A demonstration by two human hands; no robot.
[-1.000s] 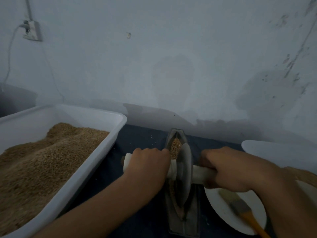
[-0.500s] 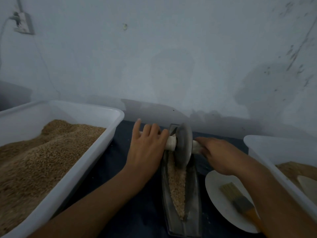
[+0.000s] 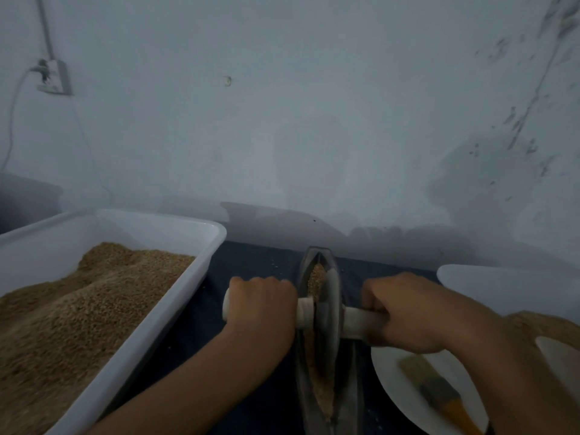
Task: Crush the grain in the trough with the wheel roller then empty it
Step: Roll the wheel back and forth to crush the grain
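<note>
A narrow dark metal trough [image 3: 317, 259] lies lengthwise on the dark cloth in front of me, with brown grain [image 3: 316, 279] along its channel. The metal wheel roller [image 3: 329, 309] stands on edge in the trough near its middle. A pale handle [image 3: 303, 312] runs through the wheel to both sides. My left hand [image 3: 262, 309] grips the left end of the handle. My right hand [image 3: 405, 312] grips the right end. Part of the grain is hidden behind the wheel.
A large white tub [image 3: 163, 309] heaped with grain stands at the left. At the right, another white tub [image 3: 502, 277] holds grain and a pale scoop [image 3: 561, 359]. A white plate [image 3: 395, 375] with a brush [image 3: 439, 394] lies beside the trough. The wall is close behind.
The wheel has rolled back from the trough's far end toward me. My left hand, flat on the handle half a second ago, now curls round it.
</note>
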